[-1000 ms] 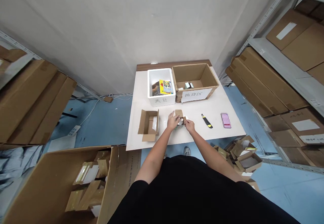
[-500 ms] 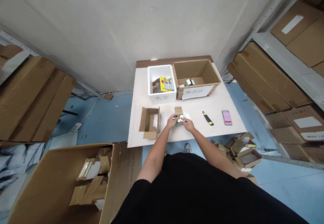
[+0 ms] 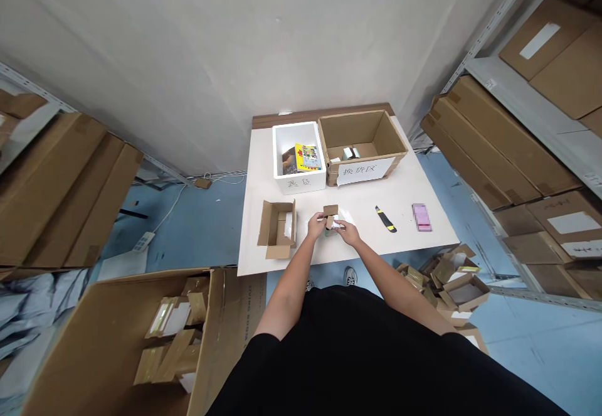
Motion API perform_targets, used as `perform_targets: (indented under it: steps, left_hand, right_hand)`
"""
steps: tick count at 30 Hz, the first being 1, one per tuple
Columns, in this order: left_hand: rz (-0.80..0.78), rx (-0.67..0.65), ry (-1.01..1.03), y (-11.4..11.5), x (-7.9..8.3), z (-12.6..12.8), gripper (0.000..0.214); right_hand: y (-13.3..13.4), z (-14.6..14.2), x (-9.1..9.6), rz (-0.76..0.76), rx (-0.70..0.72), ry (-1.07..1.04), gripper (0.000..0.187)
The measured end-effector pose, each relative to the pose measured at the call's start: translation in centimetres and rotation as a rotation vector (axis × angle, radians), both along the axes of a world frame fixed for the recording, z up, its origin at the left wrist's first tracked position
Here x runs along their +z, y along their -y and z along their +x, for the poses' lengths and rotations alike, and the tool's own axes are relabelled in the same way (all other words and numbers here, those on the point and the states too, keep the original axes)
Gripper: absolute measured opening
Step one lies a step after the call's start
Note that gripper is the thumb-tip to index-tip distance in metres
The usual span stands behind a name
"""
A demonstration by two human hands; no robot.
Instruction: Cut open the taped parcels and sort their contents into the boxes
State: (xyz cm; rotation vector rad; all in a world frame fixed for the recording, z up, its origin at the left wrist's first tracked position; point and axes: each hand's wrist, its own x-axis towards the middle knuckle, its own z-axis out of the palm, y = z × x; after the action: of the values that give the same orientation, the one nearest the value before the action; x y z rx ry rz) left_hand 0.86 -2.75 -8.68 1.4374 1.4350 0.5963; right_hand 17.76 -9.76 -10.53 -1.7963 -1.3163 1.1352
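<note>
Between my hands, near the table's front edge, is a small box [image 3: 330, 209] with its brown-lined flaps standing up. Its lower part looks greenish, and what is inside cannot be made out. My left hand [image 3: 316, 225] is closed on its left side. On the right, my right hand [image 3: 348, 233] pinches a white edge or flap of the same box. Behind my right fingers lies a pale, thin sheet or bag [image 3: 347, 214]. An open brown carton [image 3: 267, 224] holding something white stands left of my left hand.
A yellow-and-black box cutter [image 3: 386, 219] and a pink item [image 3: 422, 218] lie to the right. At the back stand a white foam bin [image 3: 301, 184] and a labelled cardboard box [image 3: 399, 146]. A huge carton [image 3: 94, 315] is at floor left; shelves flank the table.
The small box's flaps have shifted, and a second brown flap now shows folded toward my left hand. My hands stay around the box; the view has moved slightly.
</note>
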Motion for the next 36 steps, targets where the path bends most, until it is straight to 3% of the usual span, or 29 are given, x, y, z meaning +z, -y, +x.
perform_targets:
  steps: [5,12,17,21,24,31,36]
  left_hand:
    - [0.014,-0.047,0.016,0.6,-0.4,-0.2,0.038]
    - [-0.043,0.066,0.028,0.4,-1.4,0.0,0.029]
    - [0.030,0.095,0.076,0.0,-1.8,0.0,0.041]
    - [0.120,-0.072,0.195,0.5,-1.6,-0.9,0.040]
    - [0.183,-0.199,0.158,1.4,-1.4,-2.1,0.046]
    - [0.234,-0.213,0.024,2.3,-0.7,-3.2,0.038]
    - [0.224,-0.246,-0.002,2.2,-0.5,-2.8,0.051]
  right_hand:
    - [0.1,0.0,-0.1,-0.015,0.011,-0.003,0.040]
    - [0.2,0.0,-0.5,-0.010,0.017,-0.027,0.040]
    - [-0.1,-0.1,-1.3,0.043,-0.019,-0.097,0.038]
    - [-0.4,0.0,-1.8,0.093,-0.044,-0.212,0.038]
    - [-0.2,0.2,-1.9,0.136,-0.114,-0.273,0.037]
    - [0.7,0.9,-1.2,0.212,-0.080,-0.177,0.038]
    - [0.6,0.5,-1.1,0.224,-0.065,-0.127,0.032]
